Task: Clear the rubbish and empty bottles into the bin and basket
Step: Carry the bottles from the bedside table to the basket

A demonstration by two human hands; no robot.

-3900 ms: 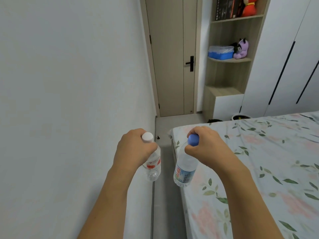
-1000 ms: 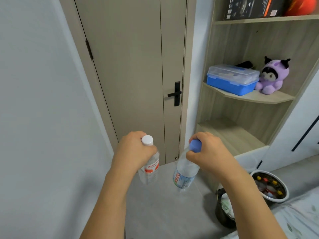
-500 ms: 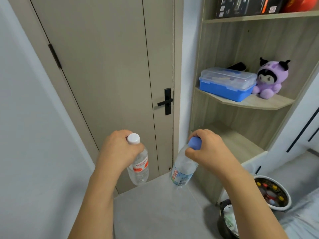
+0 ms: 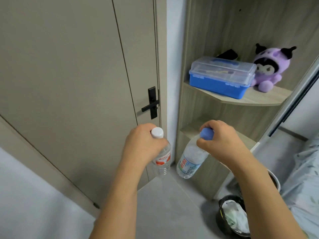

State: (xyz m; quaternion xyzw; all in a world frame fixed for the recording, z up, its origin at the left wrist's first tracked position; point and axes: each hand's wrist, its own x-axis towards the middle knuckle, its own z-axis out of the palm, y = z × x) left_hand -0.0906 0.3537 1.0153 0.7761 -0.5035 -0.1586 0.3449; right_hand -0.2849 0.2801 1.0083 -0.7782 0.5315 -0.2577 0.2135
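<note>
While gripping bottle necks, left hand (image 4: pixel 141 144), right hand (image 4: pixel 219 140) outstretched.

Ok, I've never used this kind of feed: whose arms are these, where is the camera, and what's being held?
No machine here: a person's bare arms, filmed by one wide-angle camera on their head, looking forward and down. The left hand grips a clear plastic bottle with a white cap near its neck; the right hand grips a clear plastic bottle with a blue cap. Below right, on the grey floor, stands a black bin with a pale liner.
</note>
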